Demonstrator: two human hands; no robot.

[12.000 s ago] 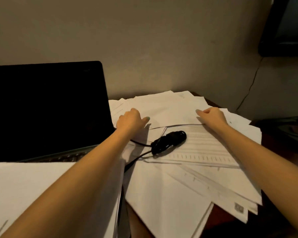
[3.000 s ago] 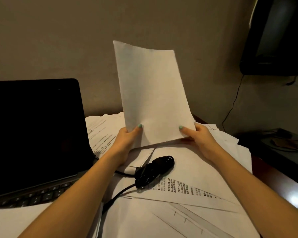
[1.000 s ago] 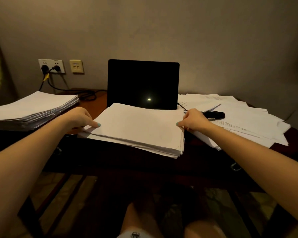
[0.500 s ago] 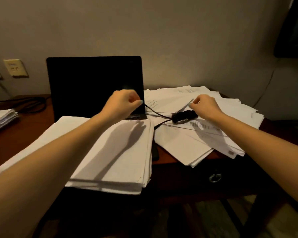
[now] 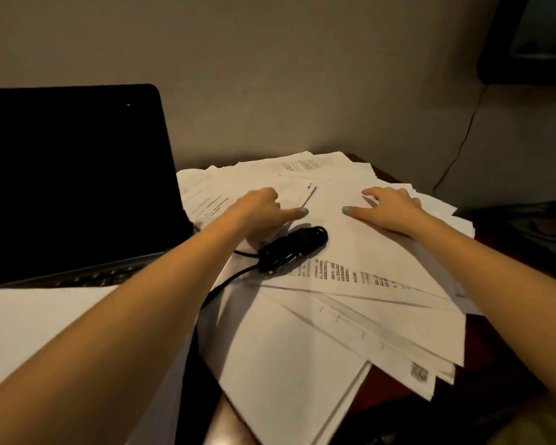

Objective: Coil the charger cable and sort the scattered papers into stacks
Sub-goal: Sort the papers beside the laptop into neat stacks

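We have both hands on the far part of the scattered papers [image 5: 302, 335], which lie fanned and overlapping on the right side of the desk [image 5: 381, 382], beside the laptop [image 5: 71, 175]. Our right hand [image 5: 390, 211] lies flat on the top sheet [image 5: 360, 248], fingers spread and relaxed, gripping nothing. Our left hand [image 5: 264, 213] rests on the pile with its fingers curled under and the thumb stretched toward the right hand; we cannot tell whether those fingers pinch a sheet edge. The charger cable [image 5: 294, 247], a dark bundle, sits on the papers just on the near side of the left hand, apparently on that same top sheet. Its lead trails toward the near left, down between this pile and the squared stack [image 5: 61, 332] in front of the laptop. We judge the step in hand to be gathering the next sheets for that stack. To do it well, we lift the bundle aside first, since dragging paper from under it could tug the lead and skew the pile. We then slide our thumbs under the edges, draw the hands together so the sheets square up, and lift evenly from both sides, because thin paper bends and slips when held by one corner. Last, we lay the sheets on the stack with edges matched.
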